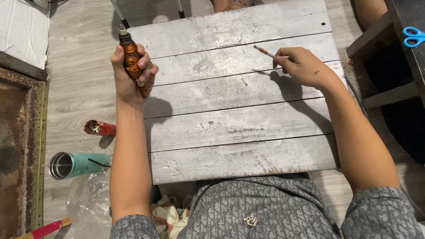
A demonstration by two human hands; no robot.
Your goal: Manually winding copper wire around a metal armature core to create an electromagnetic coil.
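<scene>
— Grey plank flooring is seen beneath a weathered wooden table of pale boards; what is held above it?

— An orange-brown wrapped rotary tool is gripped upright by the closed left hand over the table's left edge; a thin stick is pinched by the closed right hand near the far boards.

— And smaller things?

— A teal tumbler and a red can are lying on the floor at left; blue scissors are seen at right.
</scene>
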